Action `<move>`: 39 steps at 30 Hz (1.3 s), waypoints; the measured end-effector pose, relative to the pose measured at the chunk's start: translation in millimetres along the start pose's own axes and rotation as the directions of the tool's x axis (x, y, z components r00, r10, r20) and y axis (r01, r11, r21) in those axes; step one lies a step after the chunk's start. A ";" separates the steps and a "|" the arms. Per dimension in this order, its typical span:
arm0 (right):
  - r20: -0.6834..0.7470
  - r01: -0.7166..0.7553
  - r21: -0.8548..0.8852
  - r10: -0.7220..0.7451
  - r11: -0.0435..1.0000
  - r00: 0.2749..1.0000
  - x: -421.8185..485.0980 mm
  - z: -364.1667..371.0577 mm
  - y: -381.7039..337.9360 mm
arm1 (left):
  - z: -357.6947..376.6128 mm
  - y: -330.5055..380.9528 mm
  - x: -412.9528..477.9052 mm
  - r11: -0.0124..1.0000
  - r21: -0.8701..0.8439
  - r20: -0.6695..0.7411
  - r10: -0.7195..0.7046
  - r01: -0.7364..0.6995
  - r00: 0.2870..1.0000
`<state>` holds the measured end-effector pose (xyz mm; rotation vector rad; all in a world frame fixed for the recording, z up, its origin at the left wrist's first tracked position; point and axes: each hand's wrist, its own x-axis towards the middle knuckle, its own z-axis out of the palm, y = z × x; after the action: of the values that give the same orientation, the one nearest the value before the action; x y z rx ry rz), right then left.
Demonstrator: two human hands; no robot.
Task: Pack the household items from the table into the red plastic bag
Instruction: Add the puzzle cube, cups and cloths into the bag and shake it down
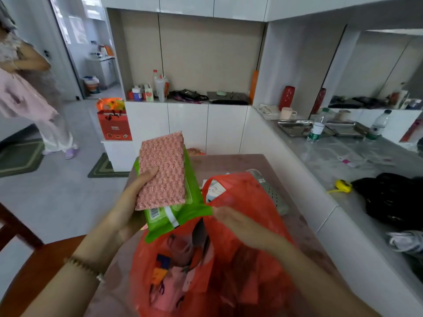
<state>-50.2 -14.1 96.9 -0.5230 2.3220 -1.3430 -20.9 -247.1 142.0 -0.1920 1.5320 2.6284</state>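
Observation:
My left hand (pixel 130 207) holds a pink glittery sponge cloth (pixel 162 170) stacked on a green wet-wipes pack (pixel 180 218), thumb pressed on the pink cloth, above the table. The red plastic bag (pixel 247 266) stands open on the table right below, with several colourful items showing through its near side. My right hand (pixel 235 223) pinches the bag's rim next to the green pack's lower corner. Behind the bag's handle loop (pixel 210 184) a white packet (pixel 215 189) and a grey perforated item (pixel 272 193) lie on the table.
The pinkish table (pixel 229 163) runs to white cabinets. On the right, a marble counter (pixel 338 156) carries water bottles, metal trays, a yellow tape measure (pixel 343 186) and a black bag (pixel 393 197). A wooden chair (pixel 34 259) is at my left. A person (pixel 29 99) stands far left.

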 end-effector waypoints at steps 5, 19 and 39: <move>0.150 -0.035 0.028 0.030 0.999 0.988 -13.4 19.2 -4.8 | 6.4 6.0 -25.3 0.996 -0.031 0.050 0.086 -0.084 0.995; 0.148 -0.043 0.653 -0.072 0.757 0.986 -140.1 -92.8 -33.7 | 23.1 -8.1 -42.8 0.795 0.576 0.308 -0.426 0.190 0.851; 0.136 -0.338 0.206 0.316 0.918 0.939 -127.8 -109.7 23.1 | 70.5 -90.4 70.7 0.130 0.933 0.350 -0.551 -0.337 0.758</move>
<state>-1.5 141.0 146.6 -0.1178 2.0287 -1.3571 -82.1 -140.0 87.8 0.6336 2.3225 0.7041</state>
